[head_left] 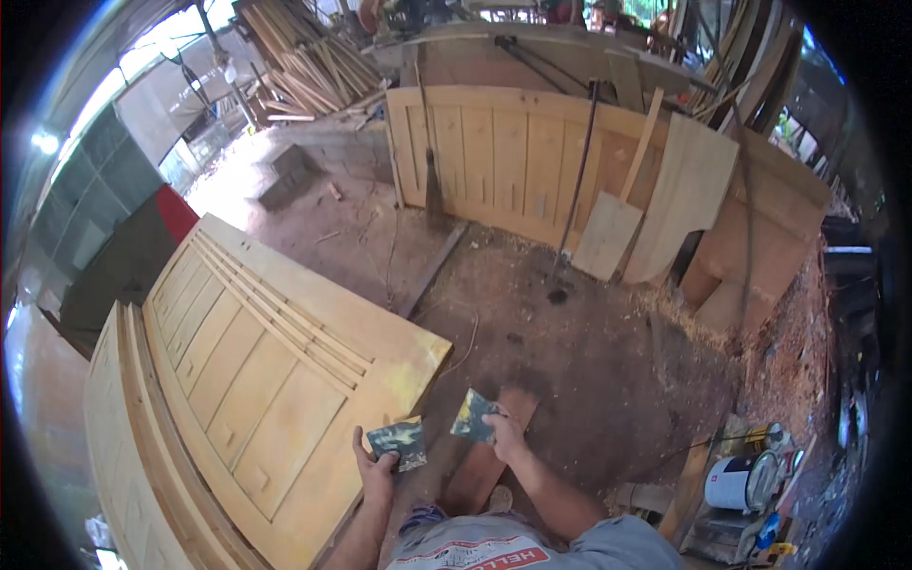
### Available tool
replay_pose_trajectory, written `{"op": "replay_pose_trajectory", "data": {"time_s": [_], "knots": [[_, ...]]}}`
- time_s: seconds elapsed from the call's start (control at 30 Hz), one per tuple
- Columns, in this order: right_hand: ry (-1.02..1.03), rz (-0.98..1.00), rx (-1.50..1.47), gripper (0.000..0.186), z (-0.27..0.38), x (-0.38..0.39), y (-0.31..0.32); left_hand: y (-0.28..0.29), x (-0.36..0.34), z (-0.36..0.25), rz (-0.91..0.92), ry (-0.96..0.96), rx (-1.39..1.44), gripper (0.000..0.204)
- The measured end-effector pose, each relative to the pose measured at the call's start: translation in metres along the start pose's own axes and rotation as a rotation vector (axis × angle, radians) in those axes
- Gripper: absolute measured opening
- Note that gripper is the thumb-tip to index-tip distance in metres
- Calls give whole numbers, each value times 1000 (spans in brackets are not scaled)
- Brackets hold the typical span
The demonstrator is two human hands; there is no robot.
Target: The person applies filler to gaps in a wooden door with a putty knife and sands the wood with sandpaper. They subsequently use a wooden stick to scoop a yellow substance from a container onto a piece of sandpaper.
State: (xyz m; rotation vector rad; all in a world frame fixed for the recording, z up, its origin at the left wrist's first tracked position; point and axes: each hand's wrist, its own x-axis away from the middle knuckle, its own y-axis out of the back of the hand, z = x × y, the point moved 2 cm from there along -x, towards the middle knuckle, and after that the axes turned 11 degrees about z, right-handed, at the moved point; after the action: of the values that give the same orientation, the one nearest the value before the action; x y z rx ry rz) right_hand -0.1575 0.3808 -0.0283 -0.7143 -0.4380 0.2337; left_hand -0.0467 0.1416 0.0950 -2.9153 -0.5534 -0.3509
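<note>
The left hand [376, 475] was partly closed on the left card [395, 441], thumb on its dark, yellow-smeared face and a finger raised along its left side. The right hand [509, 441] pinched the right card [469, 419] by its right edge. The left card overlapped the right edge of the panel [388, 397] in view, nearer than its far right corner; contact could not be told. The right card was apart from it, above the floor [598, 389] and a plank [472, 480]. Both cards looked thin, light and fairly stiff, probably springy rather than fragile. Their smears might be slick, so a thumb-and-finger hold on a cleaner edge seemed surest.
</note>
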Motion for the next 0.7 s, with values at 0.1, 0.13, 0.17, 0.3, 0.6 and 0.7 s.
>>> {"op": "replay_pose_trajectory", "data": {"time_s": [0.1, 0.13, 0.17, 0.3, 0.6, 0.7], "knots": [[73, -8, 11, 44, 12, 18, 7, -16, -2, -3, 65, -20, 228, 83], [135, 22, 48, 42, 22, 23, 5, -19, -2, -6, 79, 4, 225, 70], [195, 51, 86, 41, 33, 28, 4, -24, 1, -8, 80, 6, 235, 70], [181, 4, 276, 38, 69, 41, -10, -48, 5, -34, 172, 97, 412, 55], [363, 128, 117, 36, 130, 81, -117, -55, -8, -57, 381, -59, 473, 49], [462, 113, 468, 35, 131, 100, -126, -61, 7, -71, 404, -37, 537, 48]]}}
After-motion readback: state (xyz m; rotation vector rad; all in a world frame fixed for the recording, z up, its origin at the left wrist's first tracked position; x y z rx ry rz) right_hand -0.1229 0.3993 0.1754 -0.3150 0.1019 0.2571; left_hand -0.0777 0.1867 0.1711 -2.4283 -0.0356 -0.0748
